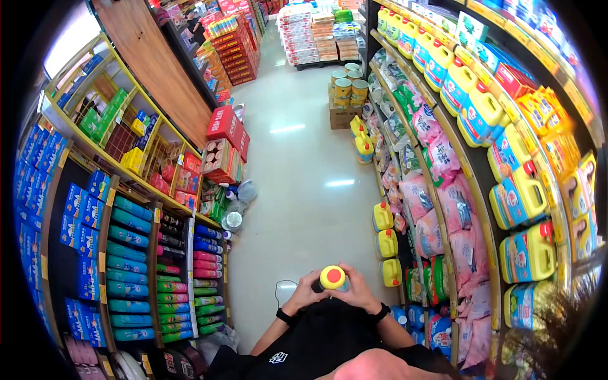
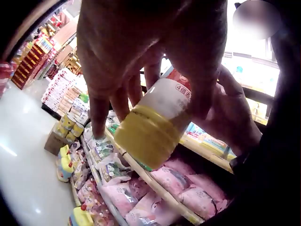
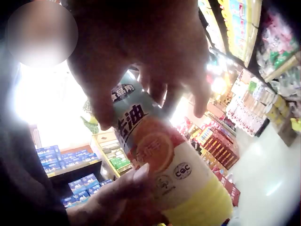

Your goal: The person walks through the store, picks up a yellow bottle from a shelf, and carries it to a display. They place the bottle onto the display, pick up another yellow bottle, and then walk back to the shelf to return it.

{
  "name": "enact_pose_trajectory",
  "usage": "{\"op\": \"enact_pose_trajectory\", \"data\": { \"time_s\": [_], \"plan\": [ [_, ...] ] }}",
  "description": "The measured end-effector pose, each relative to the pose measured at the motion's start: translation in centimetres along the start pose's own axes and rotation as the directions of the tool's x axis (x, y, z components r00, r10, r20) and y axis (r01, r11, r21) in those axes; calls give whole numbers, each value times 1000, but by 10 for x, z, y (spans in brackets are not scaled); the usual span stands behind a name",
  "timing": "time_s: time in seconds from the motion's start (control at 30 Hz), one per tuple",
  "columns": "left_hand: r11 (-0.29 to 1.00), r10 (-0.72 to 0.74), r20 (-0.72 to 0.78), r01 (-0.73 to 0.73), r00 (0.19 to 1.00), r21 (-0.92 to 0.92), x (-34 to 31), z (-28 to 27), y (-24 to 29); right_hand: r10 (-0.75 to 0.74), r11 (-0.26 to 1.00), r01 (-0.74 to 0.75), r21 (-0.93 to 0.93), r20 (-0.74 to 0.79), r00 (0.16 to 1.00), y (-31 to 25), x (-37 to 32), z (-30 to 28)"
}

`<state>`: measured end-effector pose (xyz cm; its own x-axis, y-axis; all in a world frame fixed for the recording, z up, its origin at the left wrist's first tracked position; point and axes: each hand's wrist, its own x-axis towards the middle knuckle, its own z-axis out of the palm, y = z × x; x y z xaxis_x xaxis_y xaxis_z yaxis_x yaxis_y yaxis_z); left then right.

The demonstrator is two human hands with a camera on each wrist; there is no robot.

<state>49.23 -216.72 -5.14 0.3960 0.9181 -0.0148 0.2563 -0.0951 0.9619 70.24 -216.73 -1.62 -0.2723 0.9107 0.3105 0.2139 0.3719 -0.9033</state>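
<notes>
Yellow cap [image 1: 332, 277] shows only overhead; left grip [image 1: 305, 292], right grip [image 1: 360, 290] clasp the bottle [image 2: 150, 134].

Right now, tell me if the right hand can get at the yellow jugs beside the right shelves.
Probably not freely: the right hand grips the yellow-capped bottle with the left hand. The yellow jugs stand near on that side, nothing between.

You have two hands, your left hand [image 1: 305, 292] and right hand [image 1: 361, 292], on one bottle [image 1: 332, 278]; right of the bottle stand three yellow jugs [image 1: 386, 243], and far beyond the bottle two further jugs [image 1: 363, 149] beside one cardboard box [image 1: 342, 116].
</notes>
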Motion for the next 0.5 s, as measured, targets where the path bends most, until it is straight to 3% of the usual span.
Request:
{"op": "enact_pose_trajectory", "data": {
  "time_s": [0.1, 0.3, 0.5],
  "plan": [
    [999, -51, 41, 51, 998, -9, 18, -8, -6, 96, 994, -93, 63, -34, 995, 4, 20, -1],
    [994, -82, 96, 88, 992, -63, 80, -20, -24, 18, 999, -20, -40, -56, 998, 41, 73, -10],
    [995, -57, 134, 68, 989, -78, 173, -52, -46, 95, 988, -102, -113, -68, 993, 65, 157, -31]
  ]
}}
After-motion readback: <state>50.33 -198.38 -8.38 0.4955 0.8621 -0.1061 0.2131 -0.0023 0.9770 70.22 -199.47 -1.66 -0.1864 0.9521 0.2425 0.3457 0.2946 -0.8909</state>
